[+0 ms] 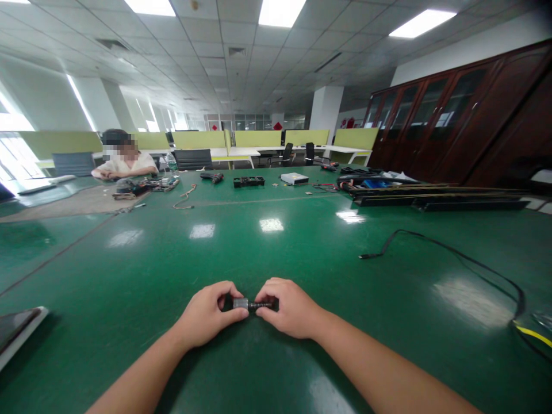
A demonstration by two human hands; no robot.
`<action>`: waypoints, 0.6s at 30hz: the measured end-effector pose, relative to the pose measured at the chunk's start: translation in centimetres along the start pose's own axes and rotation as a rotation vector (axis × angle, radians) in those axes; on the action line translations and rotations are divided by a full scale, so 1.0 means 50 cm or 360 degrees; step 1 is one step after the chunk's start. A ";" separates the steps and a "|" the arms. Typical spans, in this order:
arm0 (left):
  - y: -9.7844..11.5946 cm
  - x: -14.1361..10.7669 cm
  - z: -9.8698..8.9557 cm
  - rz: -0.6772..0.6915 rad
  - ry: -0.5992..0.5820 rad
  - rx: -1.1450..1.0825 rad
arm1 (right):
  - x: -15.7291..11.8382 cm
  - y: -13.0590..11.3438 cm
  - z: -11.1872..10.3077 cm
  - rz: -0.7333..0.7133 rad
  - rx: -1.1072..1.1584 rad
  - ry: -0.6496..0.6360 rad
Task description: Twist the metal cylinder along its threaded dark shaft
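Near the middle of the green table (267, 247), a small metal part lies between my two hands, made of a grey cylinder (241, 303) on the left and a dark threaded rod (259, 306) on the right. My left hand (210, 313) pinches the cylinder between thumb and fingers. The rod's right end is pinched by my right hand (290, 307), whose fingers partly hide it. Cylinder and rod appear joined in one line, roughly level, just above or on the tabletop.
A black cable (448, 248) curves across the right side. At the left edge sits a flat device (21, 330). Along the far side are a power drill (211, 177), a black bracket (249, 181), a white box (294, 179) and dark rails (470, 204). A person (125, 161) sits far left.
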State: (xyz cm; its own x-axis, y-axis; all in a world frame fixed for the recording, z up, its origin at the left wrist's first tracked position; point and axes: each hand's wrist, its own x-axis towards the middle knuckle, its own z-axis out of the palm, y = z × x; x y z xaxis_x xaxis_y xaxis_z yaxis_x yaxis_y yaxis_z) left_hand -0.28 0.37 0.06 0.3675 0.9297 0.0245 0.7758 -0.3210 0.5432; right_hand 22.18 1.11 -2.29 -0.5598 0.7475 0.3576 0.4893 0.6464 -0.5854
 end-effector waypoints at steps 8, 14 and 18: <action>0.004 -0.001 -0.002 -0.0014 -0.0014 -0.0011 | -0.002 0.006 -0.003 0.0006 0.0000 -0.0017; 0.003 -0.001 -0.001 -0.0013 -0.0020 -0.0017 | -0.001 0.010 -0.002 -0.0008 0.0010 -0.0014; 0.000 -0.002 -0.001 -0.0006 -0.0020 -0.0015 | -0.001 0.012 -0.002 -0.0009 0.0005 -0.0013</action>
State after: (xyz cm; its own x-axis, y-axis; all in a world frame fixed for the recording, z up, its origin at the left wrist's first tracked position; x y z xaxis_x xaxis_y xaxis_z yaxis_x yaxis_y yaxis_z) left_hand -0.32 0.27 0.11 0.3713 0.9284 0.0118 0.7723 -0.3159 0.5511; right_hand 22.60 1.49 -2.58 -0.5682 0.7425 0.3548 0.4840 0.6502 -0.5856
